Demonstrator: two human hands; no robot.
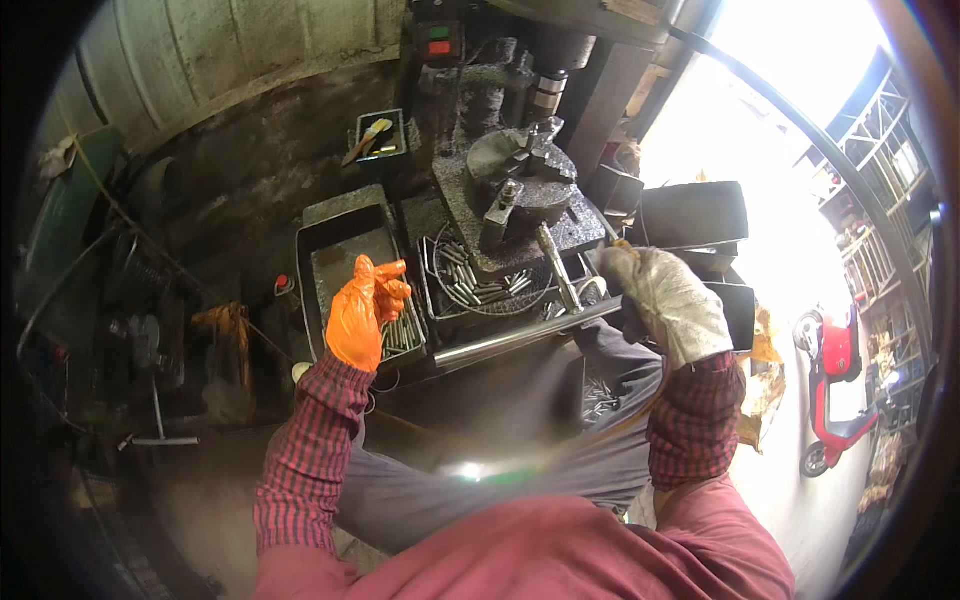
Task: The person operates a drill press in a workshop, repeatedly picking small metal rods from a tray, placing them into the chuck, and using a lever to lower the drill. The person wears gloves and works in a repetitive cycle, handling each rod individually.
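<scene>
My left hand (366,312), in an orange glove, is raised over a rectangular metal tray (310,285) with slim metal pins (402,335) in its near end. Its fingers are curled together; whatever they may hold is hidden. My right hand (675,300), in a grey-white work glove, is closed at the right end of a polished metal bar (510,338). A thin yellowish hose (660,388) runs down from beside this hand, and what it grips cannot be made out. Between my hands stands a machine with a round chuck-like fixture (505,160) and a metal lever (560,268).
A round wire basket (437,285) of metal pins sits before the machine. Behind are a small tray with a brush (368,140) and a red and green switch box (438,42). Dark bins (692,212) stand right; a red scooter (838,385) is farther off.
</scene>
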